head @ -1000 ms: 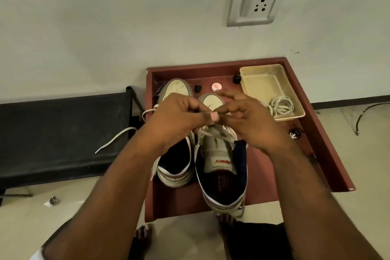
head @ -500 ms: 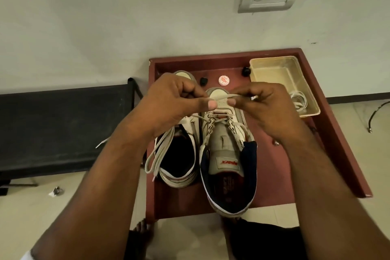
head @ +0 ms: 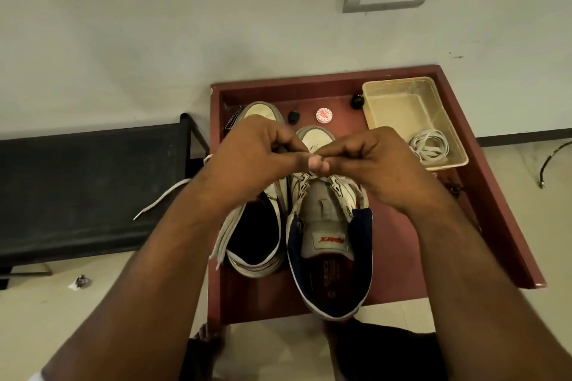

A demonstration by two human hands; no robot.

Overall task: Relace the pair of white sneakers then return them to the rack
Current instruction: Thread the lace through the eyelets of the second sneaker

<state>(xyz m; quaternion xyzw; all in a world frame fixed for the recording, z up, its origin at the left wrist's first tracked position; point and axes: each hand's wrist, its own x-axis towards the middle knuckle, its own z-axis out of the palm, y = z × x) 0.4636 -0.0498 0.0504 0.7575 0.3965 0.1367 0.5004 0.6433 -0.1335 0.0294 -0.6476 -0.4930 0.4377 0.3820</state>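
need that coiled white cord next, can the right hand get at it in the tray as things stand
Probably yes. The cord lies in the open tray's near corner, just beyond the right hand, with nothing between them. But that hand is pinching the lace over the right sneaker, so it must let go first.

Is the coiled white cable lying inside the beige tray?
Yes, the coiled white cable lies in the near corner of the beige tray on the red table.

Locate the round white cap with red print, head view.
The round cap lies on the red table near its far edge, between a small black object and the beige tray, just beyond the right sneaker's toe.
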